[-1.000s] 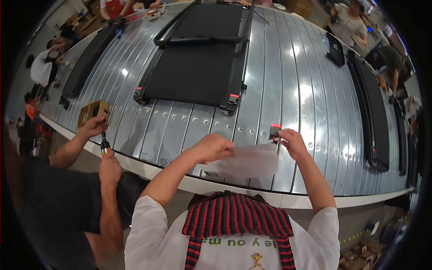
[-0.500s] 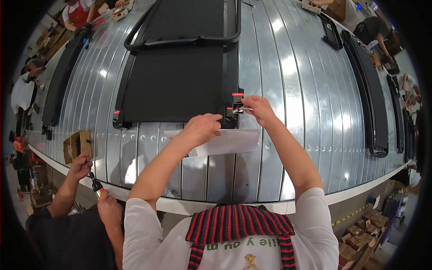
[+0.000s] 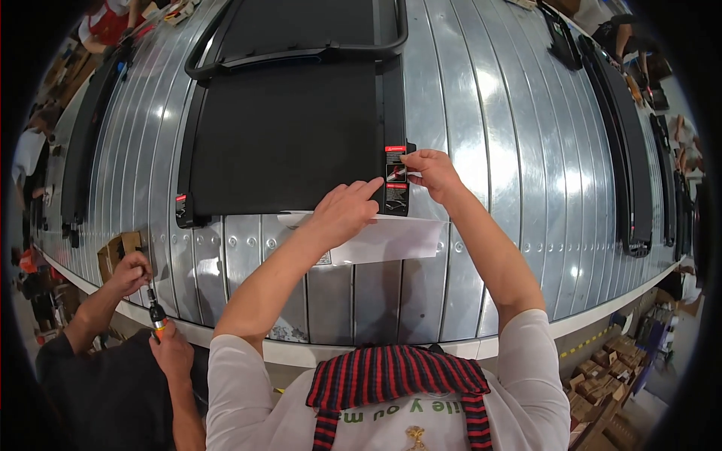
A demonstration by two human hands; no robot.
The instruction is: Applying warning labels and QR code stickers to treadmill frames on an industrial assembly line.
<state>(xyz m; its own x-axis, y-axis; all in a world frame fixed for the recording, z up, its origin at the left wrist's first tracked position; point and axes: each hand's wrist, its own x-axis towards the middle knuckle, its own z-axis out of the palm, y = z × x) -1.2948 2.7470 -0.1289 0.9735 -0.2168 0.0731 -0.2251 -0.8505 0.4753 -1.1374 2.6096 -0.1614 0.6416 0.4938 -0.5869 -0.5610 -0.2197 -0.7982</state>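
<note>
A black treadmill [image 3: 278, 139] lies on the metal-topped table, its near end toward me. At its near right corner a black sticker with a red top band [image 3: 395, 167] lies along the side rail. My right hand [image 3: 432, 171] is closed, pinching that sticker's right edge with thumb and index finger. Just nearer on the same rail is a second red-and-black sticker [image 3: 396, 198]. My left hand [image 3: 346, 214] stretches its index finger to the upper sticker's left edge. Its other fingers are curled on a white sheet [image 3: 391, 242], which hangs below the treadmill's end; their grip is partly hidden.
Left of me a co-worker's hands hold a power screwdriver [image 3: 156, 312] beside an open cardboard box [image 3: 120, 252]. A long black frame [image 3: 620, 161] lies on the table's right side, another [image 3: 86, 150] on the left. Cartons [image 3: 609, 376] stand below the table at right.
The upper sticker, tilted off the rail before, now lies along it. My left index finger has reached out to it. The view has shifted slightly.
</note>
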